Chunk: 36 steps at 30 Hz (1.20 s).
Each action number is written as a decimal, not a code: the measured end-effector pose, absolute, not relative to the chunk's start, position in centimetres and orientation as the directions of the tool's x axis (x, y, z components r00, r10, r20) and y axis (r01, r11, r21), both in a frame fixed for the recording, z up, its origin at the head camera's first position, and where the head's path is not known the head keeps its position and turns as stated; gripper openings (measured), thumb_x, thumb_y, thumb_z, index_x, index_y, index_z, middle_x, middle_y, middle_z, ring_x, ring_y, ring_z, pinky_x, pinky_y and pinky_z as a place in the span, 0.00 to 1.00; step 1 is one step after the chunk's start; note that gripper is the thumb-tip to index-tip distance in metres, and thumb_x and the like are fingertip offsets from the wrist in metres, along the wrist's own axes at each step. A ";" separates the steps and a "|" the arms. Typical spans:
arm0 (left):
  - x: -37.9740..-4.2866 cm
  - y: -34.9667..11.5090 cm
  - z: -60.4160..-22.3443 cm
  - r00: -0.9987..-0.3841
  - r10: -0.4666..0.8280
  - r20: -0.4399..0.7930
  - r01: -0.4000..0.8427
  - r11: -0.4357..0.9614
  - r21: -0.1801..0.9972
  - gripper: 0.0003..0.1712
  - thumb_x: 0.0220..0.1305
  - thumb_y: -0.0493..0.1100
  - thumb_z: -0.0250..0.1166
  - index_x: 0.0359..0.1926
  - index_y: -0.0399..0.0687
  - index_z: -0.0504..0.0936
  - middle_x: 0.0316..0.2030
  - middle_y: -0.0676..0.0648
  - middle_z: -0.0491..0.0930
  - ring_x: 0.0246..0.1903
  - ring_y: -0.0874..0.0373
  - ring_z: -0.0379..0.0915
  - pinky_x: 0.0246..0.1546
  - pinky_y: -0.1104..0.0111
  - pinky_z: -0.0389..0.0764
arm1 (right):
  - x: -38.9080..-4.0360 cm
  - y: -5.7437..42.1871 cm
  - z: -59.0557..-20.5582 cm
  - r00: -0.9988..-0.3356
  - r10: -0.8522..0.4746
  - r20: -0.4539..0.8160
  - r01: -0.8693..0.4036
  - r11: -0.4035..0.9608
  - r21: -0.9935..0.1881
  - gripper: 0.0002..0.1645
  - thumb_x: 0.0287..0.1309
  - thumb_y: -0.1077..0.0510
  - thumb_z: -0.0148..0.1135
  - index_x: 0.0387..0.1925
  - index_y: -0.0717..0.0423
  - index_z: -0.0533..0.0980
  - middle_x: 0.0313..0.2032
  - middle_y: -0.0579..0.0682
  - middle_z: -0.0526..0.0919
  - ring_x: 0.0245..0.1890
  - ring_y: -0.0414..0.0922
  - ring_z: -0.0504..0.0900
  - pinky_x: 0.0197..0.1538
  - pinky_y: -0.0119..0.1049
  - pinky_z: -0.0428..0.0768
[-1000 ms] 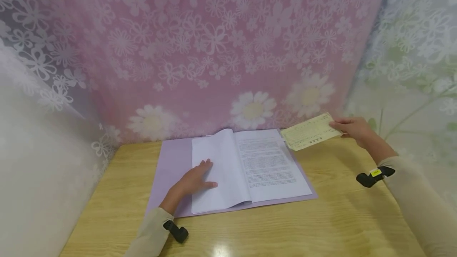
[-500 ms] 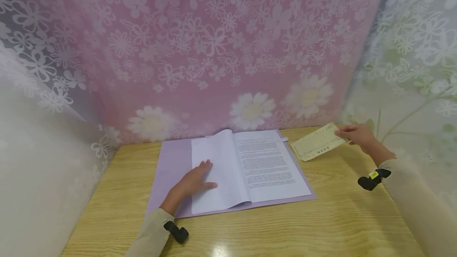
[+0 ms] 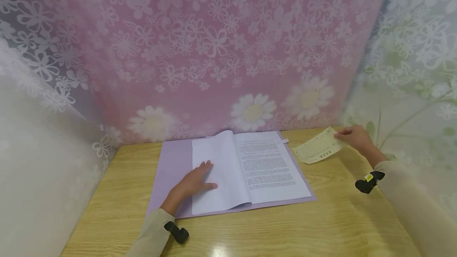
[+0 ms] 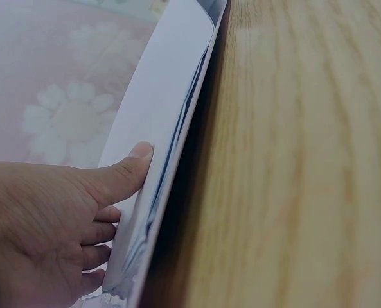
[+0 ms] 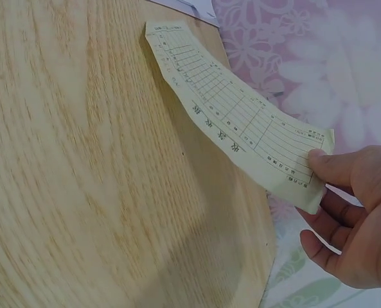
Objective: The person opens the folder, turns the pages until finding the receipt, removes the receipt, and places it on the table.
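Observation:
A purple folder point(image 3: 173, 158) lies open on the wooden table, holding a stack of white printed pages point(image 3: 270, 165). On the turned-over pages at its left rests my left hand point(image 3: 192, 181), fingers spread; the left wrist view shows its thumb along the paper near the edge. My right hand point(image 3: 357, 140) pinches one end of a pale yellow printed receipt slip point(image 3: 317, 146) between thumb and fingers. In the right wrist view the slip point(image 5: 235, 122) bends slightly, with a ruled grid and printed characters on it. It sits to the right of the folder, near the table's back right.
The wooden table point(image 3: 267, 229) meets a pink flowered curtain point(image 3: 214, 102) at the back. Pale sheeting point(image 3: 35, 162) borders the left, and a flowered one the right. A small white tab point(image 3: 284, 141) sticks out from the folder's right edge.
My right hand has moved the receipt slip away from the folder's upper right corner, down and slightly to the right, over the table. My left hand stays on the pages.

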<state>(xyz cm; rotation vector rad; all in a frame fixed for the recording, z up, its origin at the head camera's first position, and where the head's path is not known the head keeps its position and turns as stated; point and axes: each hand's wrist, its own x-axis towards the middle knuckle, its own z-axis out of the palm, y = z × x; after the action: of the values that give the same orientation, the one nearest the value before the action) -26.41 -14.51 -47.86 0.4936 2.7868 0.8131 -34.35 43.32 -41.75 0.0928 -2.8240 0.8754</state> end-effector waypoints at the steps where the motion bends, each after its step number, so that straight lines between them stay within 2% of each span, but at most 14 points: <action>1: -26.4 -14.5 -47.9 -0.924 0.370 -0.092 0.262 0.792 0.552 0.50 0.65 0.57 0.70 0.78 0.42 0.59 0.79 0.40 0.54 0.80 0.41 0.46 0.77 0.45 0.55 | -34.4 43.3 -41.8 -0.979 -0.009 0.204 -0.121 0.828 -0.547 0.26 0.71 0.54 0.61 0.50 0.80 0.78 0.49 0.78 0.82 0.50 0.75 0.79 0.49 0.63 0.80; 5: -26.6 -14.6 -48.2 -0.926 0.367 -0.088 0.264 0.795 0.546 0.49 0.65 0.57 0.70 0.78 0.42 0.59 0.79 0.40 0.54 0.80 0.42 0.46 0.78 0.45 0.55 | -34.4 42.9 -41.8 -0.970 -0.012 0.241 -0.139 0.846 -0.515 0.24 0.70 0.55 0.62 0.48 0.78 0.80 0.46 0.76 0.83 0.47 0.73 0.81 0.47 0.63 0.80; 17: -26.7 -14.4 -47.6 -0.925 0.369 -0.085 0.266 0.792 0.550 0.49 0.65 0.57 0.70 0.78 0.43 0.59 0.79 0.40 0.54 0.80 0.41 0.47 0.77 0.44 0.55 | -34.2 42.9 -42.4 -0.972 0.006 0.235 -0.102 0.890 -0.445 0.22 0.69 0.57 0.63 0.45 0.77 0.81 0.43 0.74 0.85 0.44 0.72 0.81 0.44 0.62 0.81; 25: -26.4 -14.2 -47.9 -0.919 0.385 -0.086 0.273 0.780 0.564 0.49 0.64 0.54 0.72 0.77 0.39 0.61 0.79 0.37 0.55 0.79 0.39 0.48 0.76 0.43 0.56 | -34.4 43.5 -44.9 -0.984 0.045 0.173 -0.042 0.883 -0.467 0.23 0.68 0.54 0.64 0.47 0.75 0.82 0.44 0.72 0.86 0.45 0.71 0.83 0.43 0.60 0.82; 36: -26.6 -14.7 -48.2 -0.924 0.370 -0.092 0.265 0.797 0.542 0.48 0.64 0.57 0.71 0.78 0.43 0.61 0.79 0.41 0.54 0.80 0.41 0.46 0.77 0.44 0.55 | -35.3 43.3 -46.8 -0.980 0.084 0.179 -0.025 0.847 -0.531 0.22 0.67 0.55 0.65 0.46 0.76 0.82 0.44 0.71 0.86 0.43 0.68 0.84 0.39 0.53 0.84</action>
<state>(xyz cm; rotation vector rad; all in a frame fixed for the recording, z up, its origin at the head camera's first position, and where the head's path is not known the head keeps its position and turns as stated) -26.59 -14.66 -48.21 0.4990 2.7922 0.7998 -35.33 43.32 -46.78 -0.0456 -2.8294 0.8179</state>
